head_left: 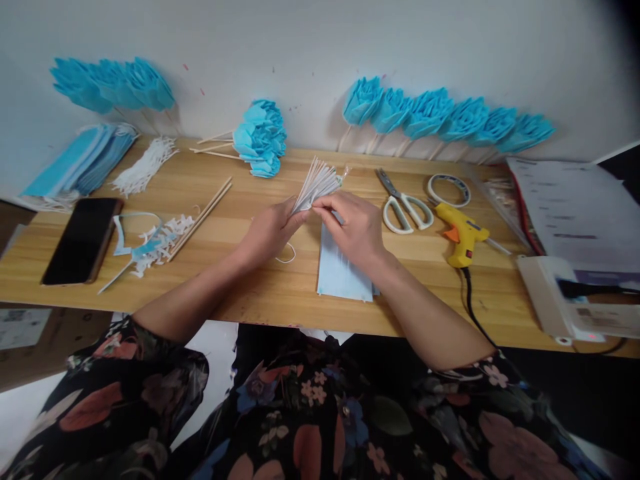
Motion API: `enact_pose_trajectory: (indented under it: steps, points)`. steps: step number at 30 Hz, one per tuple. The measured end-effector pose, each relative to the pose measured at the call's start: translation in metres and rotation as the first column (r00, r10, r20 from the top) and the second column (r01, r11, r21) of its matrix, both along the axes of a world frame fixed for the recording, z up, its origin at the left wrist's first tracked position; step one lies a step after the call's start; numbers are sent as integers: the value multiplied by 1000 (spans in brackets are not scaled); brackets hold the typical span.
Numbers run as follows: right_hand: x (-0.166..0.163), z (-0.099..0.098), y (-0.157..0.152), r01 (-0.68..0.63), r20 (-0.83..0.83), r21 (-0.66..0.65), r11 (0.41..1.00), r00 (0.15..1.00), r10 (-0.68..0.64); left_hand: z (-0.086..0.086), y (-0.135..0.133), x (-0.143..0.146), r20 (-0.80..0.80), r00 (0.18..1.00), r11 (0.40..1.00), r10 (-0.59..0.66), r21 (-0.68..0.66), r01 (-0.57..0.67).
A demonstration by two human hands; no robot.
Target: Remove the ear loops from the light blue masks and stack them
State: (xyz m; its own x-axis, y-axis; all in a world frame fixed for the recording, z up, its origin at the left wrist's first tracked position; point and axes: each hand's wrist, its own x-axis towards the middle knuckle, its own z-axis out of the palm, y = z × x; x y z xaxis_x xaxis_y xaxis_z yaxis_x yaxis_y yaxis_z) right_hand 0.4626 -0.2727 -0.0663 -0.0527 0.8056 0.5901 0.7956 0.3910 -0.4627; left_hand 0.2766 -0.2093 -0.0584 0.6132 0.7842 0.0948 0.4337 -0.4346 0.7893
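My left hand point(267, 233) is closed around the base of a pleated, fanned-out white mask piece point(316, 183), held above the wooden table point(250, 293). Beside it, my right hand point(356, 227) pinches the same folded piece with its fingers pressed together. Under my right hand lies a small stack of flat light-blue masks point(341, 277). A white ear loop point(287, 257) trails below my left hand.
Blue paper-like flowers on sticks point(440, 117) lean on the wall, with others at the back left point(115, 83) and centre point(261, 137). Scissors point(403, 203), a tape roll point(449, 189) and a yellow glue gun point(463, 233) lie to the right. Phone point(83, 240), wooden sticks point(203, 217), mask stack point(83, 160) at left.
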Motion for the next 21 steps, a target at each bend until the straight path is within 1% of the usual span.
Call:
enact_pose_trajectory:
  steps: [3,7,10,13,15,16,17,18,19,21]
  points:
    - [-2,2,-2,25,93,9,1000,995,-26,-1,-1,1,-27,1000,1000,-4,15,4]
    - [-4,7,-3,65,209,-18,998,976,-60,-2,-2,2,-58,998,1000,-3,20,4]
    - [-2,7,-2,111,188,-46,993,977,-101,-2,-2,1,-55,998,1000,0,9,1]
    - [4,5,2,129,15,-120,984,992,-128,-1,0,-1,-6,1000,999,25,-21,-25]
    - [6,4,4,80,-168,-215,973,979,-117,0,1,-2,69,997,997,24,-79,-19]
    - [6,3,5,31,-274,-268,963,956,-107,1,1,-2,122,992,992,19,-124,-4]
    - [5,3,6,-40,-388,-319,947,917,-93,2,1,-3,179,984,984,15,-177,18]
    - [4,2,7,-128,-503,-364,922,860,-79,3,1,-2,233,973,971,7,-233,48]
    - [1,2,7,-224,-610,-394,892,789,-71,3,0,-2,280,960,954,-8,-285,91]
    - [-4,3,7,-380,-770,-400,834,633,-81,4,-2,-1,338,939,918,-67,-348,191]
